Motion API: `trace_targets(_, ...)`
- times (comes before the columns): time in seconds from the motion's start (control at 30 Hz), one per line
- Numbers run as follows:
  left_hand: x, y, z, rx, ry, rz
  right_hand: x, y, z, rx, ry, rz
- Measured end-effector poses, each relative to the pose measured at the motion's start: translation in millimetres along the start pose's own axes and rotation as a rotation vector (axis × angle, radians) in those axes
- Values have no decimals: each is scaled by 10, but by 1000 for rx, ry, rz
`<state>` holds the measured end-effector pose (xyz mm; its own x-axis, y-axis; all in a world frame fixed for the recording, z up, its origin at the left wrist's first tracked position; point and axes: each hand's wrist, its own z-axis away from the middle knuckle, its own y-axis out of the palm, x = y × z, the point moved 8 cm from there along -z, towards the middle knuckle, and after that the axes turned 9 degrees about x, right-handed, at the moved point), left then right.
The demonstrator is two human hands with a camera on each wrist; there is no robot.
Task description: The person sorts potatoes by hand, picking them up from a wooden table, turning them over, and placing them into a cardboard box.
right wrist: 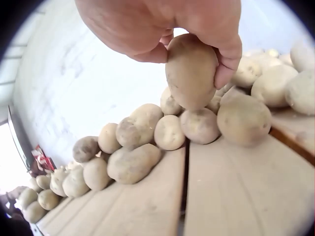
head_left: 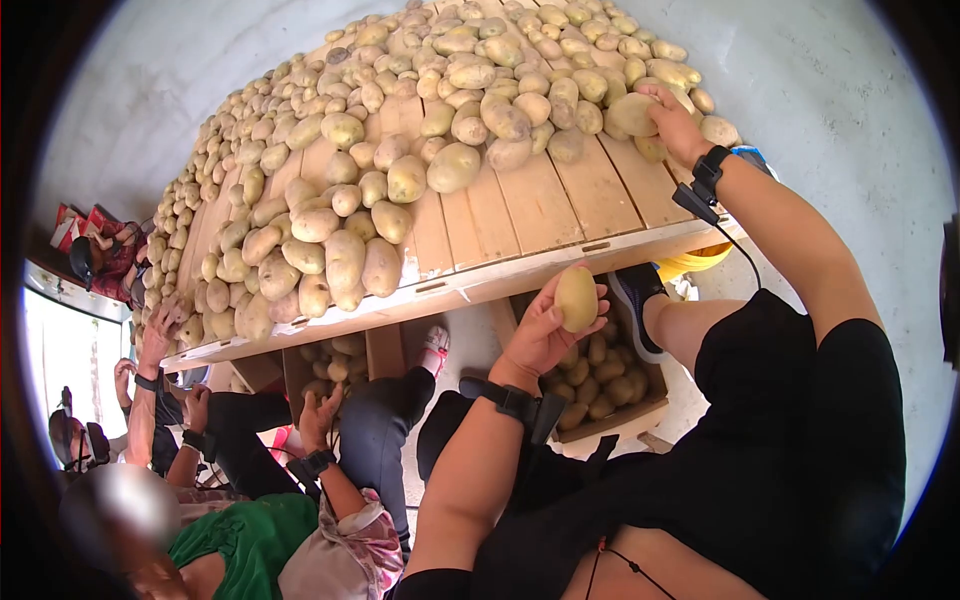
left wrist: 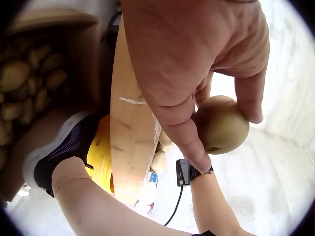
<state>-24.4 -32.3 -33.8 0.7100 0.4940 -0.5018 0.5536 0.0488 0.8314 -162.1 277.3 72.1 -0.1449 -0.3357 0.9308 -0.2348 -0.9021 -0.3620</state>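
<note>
In the head view the left hand (head_left: pixel 545 335) holds a potato (head_left: pixel 576 298) just off the table's front edge, above a box of potatoes. The left wrist view shows that potato (left wrist: pixel 222 125) between the thumb and fingers of the left hand (left wrist: pixel 197 64). At the right end of the table, the right hand (head_left: pixel 678 125) grips another potato (head_left: pixel 633 115). Seen from the right wrist, this potato (right wrist: pixel 191 72) is pinched upright by the fingertips of the right hand (right wrist: pixel 167 24), in front of potatoes lying on the boards.
Many potatoes (head_left: pixel 455 167) cover the slatted wooden table (head_left: pixel 535 205). Beneath its front edge stand a cardboard box (head_left: pixel 625 425) of potatoes and a yellow container (head_left: pixel 692 262). Another person in green (head_left: pixel 245 535) sits at the left, with a hand (head_left: pixel 318 420) raised near the table edge.
</note>
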Motion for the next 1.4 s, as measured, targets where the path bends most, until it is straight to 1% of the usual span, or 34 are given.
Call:
trace_targets(0.03,-11,-31,19,-28,0,-2,61,102,116,26,38,-155)
trace_targets(0.07,-14,-66,42,-17,12,10,72,190,228,51,78,-310)
trace_targets(0.13,-15,-142,68,4,40,34,80,410,404,248,93,-472)
trace_targets(0.17,-19,-177,77,-41,69,-1,82,519,507,348,104,-555)
trace_targets(0.27,29,-248,95,-128,16,31,173,814,879,642,129,-627)
trace_targets(0.3,43,-265,101,-168,6,24,224,905,1016,703,147,-617)
trace_targets(0.4,113,-331,137,-320,-1,13,62,970,1185,768,289,-595)
trace_targets(0.43,144,-362,137,-300,11,57,33,987,1239,748,333,-568)
trace_targets(0.53,175,-393,124,-266,37,127,-333,1010,1305,751,546,-564)
trace_targets(0.63,141,-366,95,-309,-11,22,-517,1037,1433,743,625,-424)
trace_targets(0.73,108,-295,44,-365,-8,-73,-606,1101,1434,988,558,-309)
trace_targets(0.83,161,-313,29,-404,-21,-65,-461,1097,1481,1017,450,-236)
trace_targets(0.93,223,-385,28,-383,-24,-92,-423,1048,1489,1017,443,-230)
trace_targets(1.03,237,-412,19,-354,-44,-100,-469,1006,1497,975,473,-315)
trace_targets(1.17,200,-387,34,-392,-34,-132,-518,983,1522,1037,472,-280)
trace_targets(1.33,130,-378,53,-359,-47,-239,-581,944,1497,1035,446,-204)
trace_targets(1.37,116,-373,68,-402,-38,-277,-566,930,1502,1028,448,-205)
trace_targets(1.4,113,-378,70,-402,-39,-247,-534,926,1509,1036,443,-216)
